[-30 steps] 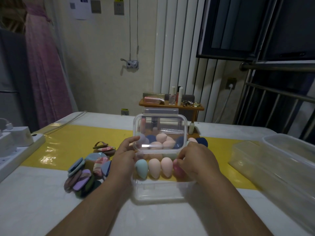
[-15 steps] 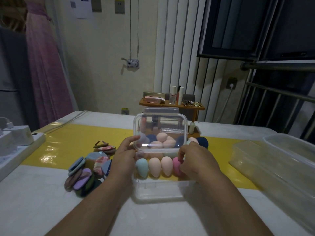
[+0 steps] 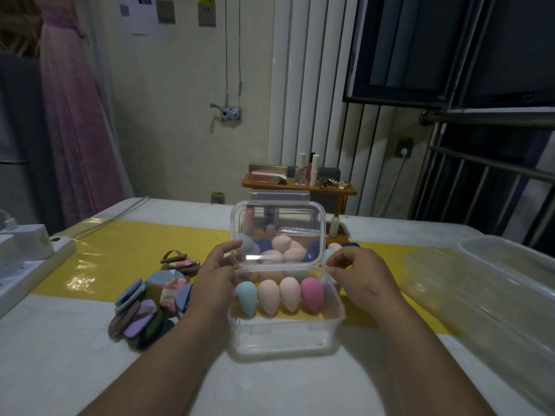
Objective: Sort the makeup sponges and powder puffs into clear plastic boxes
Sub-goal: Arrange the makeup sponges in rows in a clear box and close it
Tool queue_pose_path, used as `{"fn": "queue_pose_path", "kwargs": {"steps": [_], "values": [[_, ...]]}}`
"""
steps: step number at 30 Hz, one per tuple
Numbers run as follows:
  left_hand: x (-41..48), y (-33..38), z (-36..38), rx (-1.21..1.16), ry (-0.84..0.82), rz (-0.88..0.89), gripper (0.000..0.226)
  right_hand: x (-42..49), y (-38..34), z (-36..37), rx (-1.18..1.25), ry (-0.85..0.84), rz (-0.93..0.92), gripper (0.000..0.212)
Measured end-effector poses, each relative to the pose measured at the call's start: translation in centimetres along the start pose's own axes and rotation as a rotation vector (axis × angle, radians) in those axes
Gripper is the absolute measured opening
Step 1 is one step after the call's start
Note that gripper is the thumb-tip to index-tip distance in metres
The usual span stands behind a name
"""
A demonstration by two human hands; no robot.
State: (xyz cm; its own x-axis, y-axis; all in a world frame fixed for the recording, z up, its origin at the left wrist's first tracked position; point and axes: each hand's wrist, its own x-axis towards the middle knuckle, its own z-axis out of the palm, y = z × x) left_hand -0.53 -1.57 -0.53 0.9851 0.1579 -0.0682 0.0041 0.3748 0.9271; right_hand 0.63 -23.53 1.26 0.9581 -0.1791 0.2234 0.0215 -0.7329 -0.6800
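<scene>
A small box [image 3: 285,337] is set on the table [image 3: 90,370], its lid [image 3: 277,223] raised at the back, with a row of sponges [image 3: 279,298] laid inside and loose sponges [image 3: 283,250] seen behind the lid. Powder puffs [image 3: 147,307] are piled left of it, larger containers [image 3: 480,295] are placed to the right, and the lid is flanked by the left hand [image 3: 214,277] and right hand [image 3: 363,274].

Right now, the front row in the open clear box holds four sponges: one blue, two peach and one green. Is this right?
Not quite. In the head view the fourth sponge is pink, not green. The blue sponge and two peach sponges sit beside it in the open clear box.
</scene>
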Motion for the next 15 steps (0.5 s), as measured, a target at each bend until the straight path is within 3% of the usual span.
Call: {"fn": "queue_pose_path", "kwargs": {"steps": [4, 8, 12, 15], "values": [[-0.1, 0.1, 0.0, 0.026, 0.008, 0.012, 0.052, 0.7, 1.2, 0.3, -0.069, 0.078, 0.056, 0.025], [-0.3, 0.3, 0.2, 0.019, 0.004, 0.006, 0.052, 1.0, 2.2, 1.4, -0.157, -0.046, 0.086, 0.044], [-0.4, 0.5, 0.2, 0.033, 0.002, 0.002, 0.051, 1.0, 2.9, 2.1, -0.228, -0.162, 0.081, 0.043], [-0.6, 0.6, 0.2, 0.07, 0.01, -0.002, 0.053, 1.1, 3.1, 2.3, -0.22, -0.129, 0.103, 0.029]]}}
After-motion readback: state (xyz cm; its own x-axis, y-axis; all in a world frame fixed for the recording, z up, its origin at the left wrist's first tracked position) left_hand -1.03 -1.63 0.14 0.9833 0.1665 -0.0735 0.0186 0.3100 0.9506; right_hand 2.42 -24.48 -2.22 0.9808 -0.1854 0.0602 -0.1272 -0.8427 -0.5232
